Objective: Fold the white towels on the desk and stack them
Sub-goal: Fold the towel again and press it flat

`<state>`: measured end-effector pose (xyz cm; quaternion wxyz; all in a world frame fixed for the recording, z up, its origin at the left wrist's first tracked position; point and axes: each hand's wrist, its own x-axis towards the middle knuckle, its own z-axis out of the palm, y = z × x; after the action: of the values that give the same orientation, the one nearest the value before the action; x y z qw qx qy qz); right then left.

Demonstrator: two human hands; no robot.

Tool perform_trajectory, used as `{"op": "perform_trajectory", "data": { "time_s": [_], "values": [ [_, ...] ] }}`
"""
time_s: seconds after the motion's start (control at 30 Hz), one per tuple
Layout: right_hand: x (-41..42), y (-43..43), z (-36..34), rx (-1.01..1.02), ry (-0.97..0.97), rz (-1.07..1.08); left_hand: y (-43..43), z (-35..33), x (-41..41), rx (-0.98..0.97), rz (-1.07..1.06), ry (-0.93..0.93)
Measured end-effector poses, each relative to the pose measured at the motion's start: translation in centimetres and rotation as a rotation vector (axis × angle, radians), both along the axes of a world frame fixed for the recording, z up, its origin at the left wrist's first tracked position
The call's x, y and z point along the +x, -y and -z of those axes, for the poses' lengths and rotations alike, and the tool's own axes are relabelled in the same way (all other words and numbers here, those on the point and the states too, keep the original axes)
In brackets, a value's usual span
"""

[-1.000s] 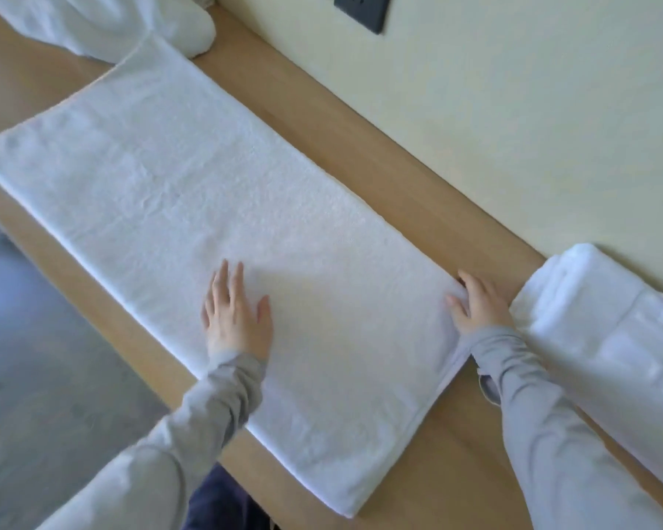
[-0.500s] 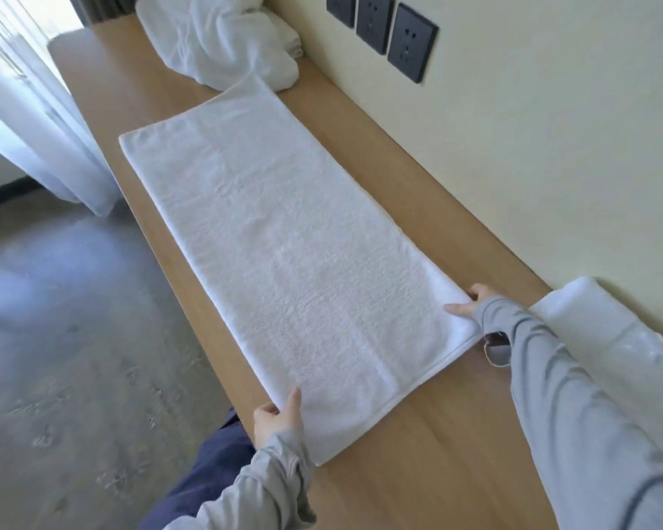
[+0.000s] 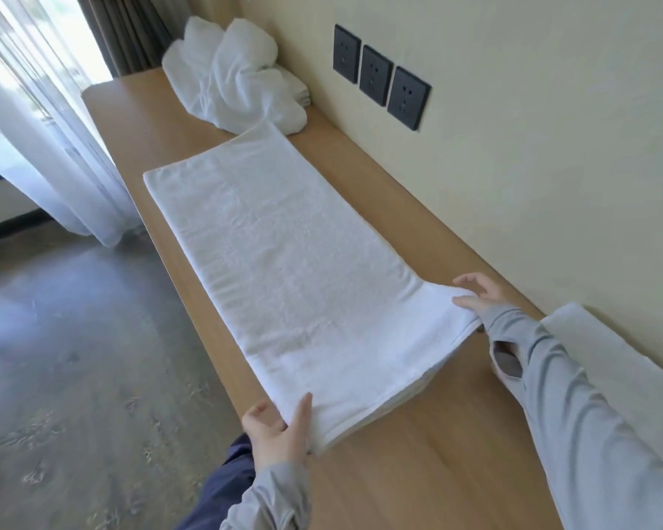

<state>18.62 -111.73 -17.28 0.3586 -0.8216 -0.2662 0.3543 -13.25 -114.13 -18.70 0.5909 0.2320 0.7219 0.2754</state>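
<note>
A long white towel [image 3: 284,269], folded lengthwise, lies flat along the wooden desk [image 3: 429,464]. My left hand [image 3: 278,430] pinches its near left corner at the desk's front edge, thumb on top. My right hand [image 3: 475,296] grips the near right corner, lifting it slightly off the desk. A folded white towel [image 3: 609,361] lies at the right by the wall, behind my right sleeve. A crumpled heap of white towels [image 3: 234,82] sits at the far end of the desk.
The desk runs along a cream wall with three dark sockets [image 3: 379,76]. White sheer curtains [image 3: 35,120] hang at the far left by a window. A grey floor [image 3: 73,357] lies left of the desk's front edge.
My left hand left the towel's middle and took its near left corner. My right hand has raised the near right corner a little. The camera view has lifted toward the desk's far end.
</note>
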Motion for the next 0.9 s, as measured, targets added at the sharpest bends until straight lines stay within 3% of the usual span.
{"op": "perform_trajectory", "data": {
  "time_s": [0.1,0.27,0.37,0.47,0.53,0.63,0.7,0.77,0.9],
  "values": [
    [-0.8,-2.0,-2.2,0.113,-0.083,0.082,-2.1,-1.9,-1.1,0.178,0.056,0.092],
    [-1.6,-6.9,-4.8,0.257,-0.236,0.218,-7.7,-4.9,-3.0,0.220,0.034,0.399],
    [-1.9,-10.7,-6.0,0.343,-0.421,0.319,-11.8,-6.7,-4.9,0.310,0.235,0.502],
    [-2.8,-14.8,-7.1,0.416,-0.524,0.386,-15.7,-7.5,-6.8,0.357,0.512,0.347],
    [-3.7,-17.7,-7.9,0.456,-0.587,0.365,-18.8,-7.6,-7.6,0.383,0.508,0.197],
    [-5.2,-22.4,-8.9,0.504,-0.631,0.125,-23.8,-7.1,-8.5,0.476,0.445,0.028],
    [-5.9,-25.9,-9.0,0.425,-0.499,0.013,-27.5,-6.8,-9.5,0.559,0.443,-0.022],
    [-6.7,-29.8,-8.8,0.303,-0.213,-0.035,-31.8,-6.3,-10.6,0.577,0.441,-0.033],
    [-8.5,-38.0,-7.6,0.132,0.276,-0.019,-40.4,-3.7,-12.6,0.507,0.416,0.097]
  ]
}}
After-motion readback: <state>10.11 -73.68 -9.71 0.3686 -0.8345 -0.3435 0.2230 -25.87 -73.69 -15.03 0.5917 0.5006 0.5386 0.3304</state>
